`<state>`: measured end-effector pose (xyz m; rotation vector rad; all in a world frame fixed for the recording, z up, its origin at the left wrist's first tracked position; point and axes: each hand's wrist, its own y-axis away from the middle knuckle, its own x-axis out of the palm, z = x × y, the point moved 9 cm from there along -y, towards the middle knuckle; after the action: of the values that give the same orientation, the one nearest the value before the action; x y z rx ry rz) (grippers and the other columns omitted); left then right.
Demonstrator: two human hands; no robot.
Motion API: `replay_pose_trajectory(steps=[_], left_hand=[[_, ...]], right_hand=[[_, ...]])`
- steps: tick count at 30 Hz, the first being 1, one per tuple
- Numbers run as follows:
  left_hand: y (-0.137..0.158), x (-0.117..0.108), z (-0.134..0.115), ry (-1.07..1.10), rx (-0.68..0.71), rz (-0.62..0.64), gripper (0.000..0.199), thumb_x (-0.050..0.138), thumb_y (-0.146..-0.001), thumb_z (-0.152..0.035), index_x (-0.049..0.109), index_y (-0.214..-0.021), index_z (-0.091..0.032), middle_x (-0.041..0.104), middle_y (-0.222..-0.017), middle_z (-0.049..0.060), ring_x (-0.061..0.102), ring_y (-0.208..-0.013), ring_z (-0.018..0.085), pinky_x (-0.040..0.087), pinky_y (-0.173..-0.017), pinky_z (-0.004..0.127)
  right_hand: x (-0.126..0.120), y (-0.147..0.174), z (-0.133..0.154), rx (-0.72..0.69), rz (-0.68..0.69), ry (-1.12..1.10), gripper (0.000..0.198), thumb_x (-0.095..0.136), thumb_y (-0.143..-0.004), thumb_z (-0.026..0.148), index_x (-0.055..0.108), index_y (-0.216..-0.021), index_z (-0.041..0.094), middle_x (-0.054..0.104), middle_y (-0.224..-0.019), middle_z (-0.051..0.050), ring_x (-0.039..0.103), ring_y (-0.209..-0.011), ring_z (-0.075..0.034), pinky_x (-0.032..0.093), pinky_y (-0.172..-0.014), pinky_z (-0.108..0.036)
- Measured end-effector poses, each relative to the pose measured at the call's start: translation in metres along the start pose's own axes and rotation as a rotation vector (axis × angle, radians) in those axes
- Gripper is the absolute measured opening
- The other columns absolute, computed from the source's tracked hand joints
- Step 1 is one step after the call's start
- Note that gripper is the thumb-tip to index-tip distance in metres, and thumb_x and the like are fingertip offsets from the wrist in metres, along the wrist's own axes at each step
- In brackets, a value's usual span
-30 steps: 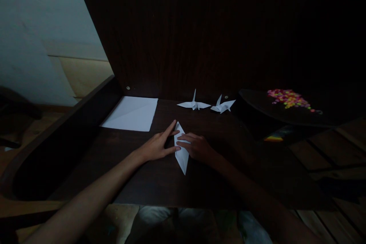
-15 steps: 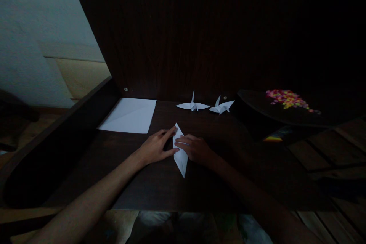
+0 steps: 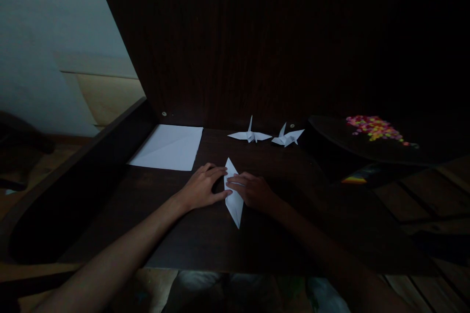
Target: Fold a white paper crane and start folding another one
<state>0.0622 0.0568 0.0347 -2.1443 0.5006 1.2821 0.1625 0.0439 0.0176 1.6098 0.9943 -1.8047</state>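
Observation:
A folded white paper (image 3: pixel 233 204), a narrow diamond with pointed ends, lies on the dark wooden desktop. At its left edge rests my left hand (image 3: pixel 201 187), thumb and forefinger spread apart and their tips touching the paper. My right hand (image 3: pixel 256 191) comes from the other side, its fingers stretched flat across the paper's middle and covering part of it. Beyond the hands stand two white paper cranes (image 3: pixel 250 136) (image 3: pixel 288 138) with raised points and spread wings.
White sheets of paper (image 3: pixel 167 147) lie at the back left, beside the desk's raised side panel (image 3: pixel 84 181). On the right, a dark curved shelf (image 3: pixel 330 137) carries a heap of small colourful pieces (image 3: pixel 378 128). A tall dark panel (image 3: pixel 235 44) closes off the back.
My left forefinger has slid slightly down from the paper's upper tip and bent a little. The right hand stays on the paper. The whole view has shifted slightly.

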Motion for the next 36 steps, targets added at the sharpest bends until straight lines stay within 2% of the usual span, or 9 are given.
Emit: replay_pose_trajectory(steps=[5,18,27,31,36], left_hand=[[-0.001,0.0,0.002,0.015,-0.014,0.013,0.057,0.062,-0.083,-0.053,0.057,-0.127,-0.016,0.061,-0.13,0.01,0.051,-0.116,0.028,0.043,-0.1,0.046],[0.0,-0.001,-0.003,-0.063,0.027,0.014,0.055,0.059,-0.086,-0.052,0.061,-0.127,-0.015,0.062,-0.129,0.012,0.053,-0.112,0.03,0.044,-0.097,0.048],[0.002,0.005,-0.006,-0.171,0.034,0.086,0.06,0.052,-0.089,-0.053,0.058,-0.13,-0.011,0.055,-0.136,0.014,0.051,-0.115,0.035,0.042,-0.1,0.053],[0.001,0.004,-0.008,-0.177,0.029,0.093,0.059,0.05,-0.089,-0.054,0.059,-0.13,-0.013,0.055,-0.137,0.014,0.049,-0.116,0.037,0.042,-0.098,0.055],[0.003,0.002,-0.004,-0.115,0.043,0.073,0.061,0.053,-0.086,-0.057,0.058,-0.132,-0.017,0.055,-0.138,0.011,0.049,-0.115,0.034,0.042,-0.096,0.053]], right_hand=[[-0.003,0.0,0.001,-0.009,-0.013,-0.003,0.033,0.043,-0.097,0.017,0.061,-0.123,0.021,0.064,-0.127,-0.006,0.058,-0.108,-0.019,0.053,-0.068,-0.025],[0.0,0.001,0.002,-0.014,-0.014,-0.013,0.034,0.045,-0.096,0.016,0.06,-0.126,0.021,0.06,-0.133,-0.007,0.056,-0.114,-0.019,0.055,-0.073,-0.026],[0.002,-0.002,0.002,-0.004,0.057,-0.03,0.036,0.045,-0.095,0.015,0.058,-0.128,0.021,0.059,-0.134,-0.008,0.054,-0.117,-0.022,0.056,-0.077,-0.03],[0.002,-0.002,0.002,0.005,0.078,-0.014,0.037,0.045,-0.094,0.015,0.058,-0.128,0.022,0.058,-0.136,-0.007,0.053,-0.118,-0.022,0.056,-0.074,-0.029],[0.004,-0.001,0.002,-0.009,0.075,-0.005,0.038,0.045,-0.093,0.012,0.058,-0.127,0.023,0.057,-0.137,-0.006,0.052,-0.117,-0.022,0.056,-0.072,-0.029]])
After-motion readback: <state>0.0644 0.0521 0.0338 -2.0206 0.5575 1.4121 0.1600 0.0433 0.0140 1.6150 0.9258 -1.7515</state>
